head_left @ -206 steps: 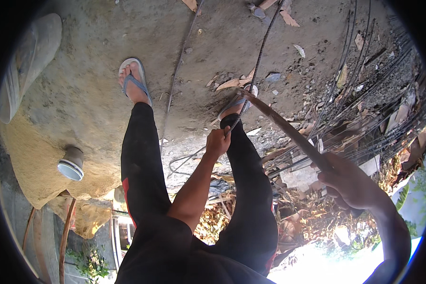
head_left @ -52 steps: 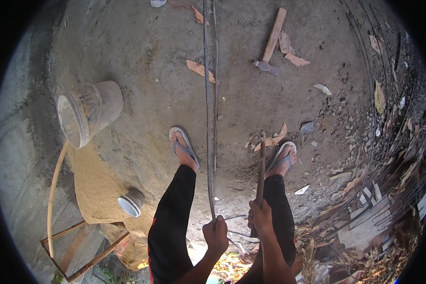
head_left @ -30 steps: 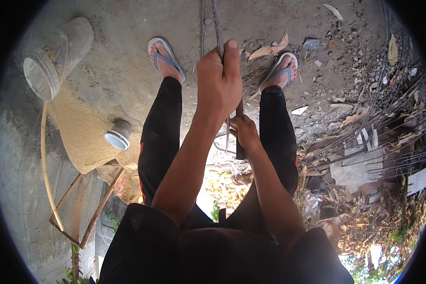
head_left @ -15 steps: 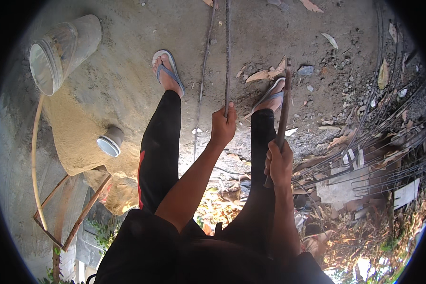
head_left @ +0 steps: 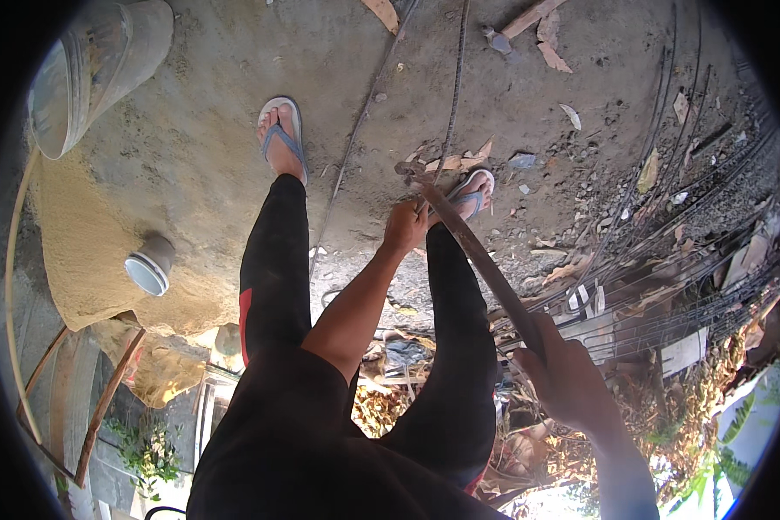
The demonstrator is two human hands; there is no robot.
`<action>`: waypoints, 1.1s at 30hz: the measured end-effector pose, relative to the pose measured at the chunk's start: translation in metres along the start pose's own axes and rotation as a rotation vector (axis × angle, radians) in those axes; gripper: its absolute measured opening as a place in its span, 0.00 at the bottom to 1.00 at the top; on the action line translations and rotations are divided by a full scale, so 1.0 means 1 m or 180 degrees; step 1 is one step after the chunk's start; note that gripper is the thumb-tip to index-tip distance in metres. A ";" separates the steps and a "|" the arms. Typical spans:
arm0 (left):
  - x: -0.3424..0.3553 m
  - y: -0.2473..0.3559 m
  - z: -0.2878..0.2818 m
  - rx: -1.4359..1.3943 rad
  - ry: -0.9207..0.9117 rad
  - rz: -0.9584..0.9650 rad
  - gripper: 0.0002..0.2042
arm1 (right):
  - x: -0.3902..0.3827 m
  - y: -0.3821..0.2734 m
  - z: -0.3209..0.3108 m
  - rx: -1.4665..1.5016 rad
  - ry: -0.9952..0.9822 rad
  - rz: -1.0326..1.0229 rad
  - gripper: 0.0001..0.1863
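My left hand (head_left: pixel 405 225) grips a long dark ribbed steel rod (head_left: pixel 451 121) that runs from between my feet up to the top of the view. My right hand (head_left: pixel 568 381) is closed around a long rusty metal bar (head_left: pixel 485 260), held diagonally; its far end lies over the rod just above my left hand, and whether they touch I cannot tell. A second thin rod (head_left: pixel 360 121) runs along the ground beside my left foot (head_left: pixel 282 143) in its flip-flop. My right foot (head_left: pixel 474 186) is behind the bar's far end.
A hammer (head_left: pixel 520 24) lies among peeled scraps at the top. At left are a large bucket (head_left: pixel 100 65), a small pail (head_left: pixel 150 264), a sand pile (head_left: pixel 91 234) and a wooden frame (head_left: pixel 104 407). Bundled rods (head_left: pixel 693 208), debris and dry leaves crowd the right side.
Since half a second ago my right hand has moved right, tilting the bar leftward across the rod beside my left hand. The rod now slants further right at its top. The camera view has shifted too.
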State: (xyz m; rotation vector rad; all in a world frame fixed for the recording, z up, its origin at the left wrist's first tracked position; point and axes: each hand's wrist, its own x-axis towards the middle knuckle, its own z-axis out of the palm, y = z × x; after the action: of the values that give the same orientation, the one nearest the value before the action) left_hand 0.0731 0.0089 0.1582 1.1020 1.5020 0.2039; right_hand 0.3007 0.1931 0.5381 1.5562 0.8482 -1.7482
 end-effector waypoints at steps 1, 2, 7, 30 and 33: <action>0.001 -0.001 0.002 -0.0004 0.0101 -0.0071 0.21 | 0.006 -0.006 -0.002 -0.0150 -0.0031 0.0112 0.18; 0.003 -0.003 0.002 -0.0017 0.0036 -0.0170 0.21 | 0.010 -0.011 -0.003 -0.0299 -0.0055 0.0225 0.18; 0.010 -0.002 -0.016 0.0090 -0.0006 -0.0576 0.22 | 0.012 -0.026 -0.016 -0.0371 0.0155 0.0218 0.14; 0.058 -0.030 -0.039 0.0158 -0.0109 -0.0756 0.18 | 0.088 -0.093 -0.032 -0.0337 0.0179 0.0077 0.13; 0.057 -0.027 -0.029 0.0115 -0.0083 -0.0663 0.18 | 0.086 -0.095 -0.037 0.0467 -0.0243 0.0480 0.09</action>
State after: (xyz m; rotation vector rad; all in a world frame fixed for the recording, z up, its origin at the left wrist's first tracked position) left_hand 0.0432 0.0481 0.1088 0.9649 1.5902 0.0181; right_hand 0.2368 0.2750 0.4542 1.5918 0.5612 -1.7805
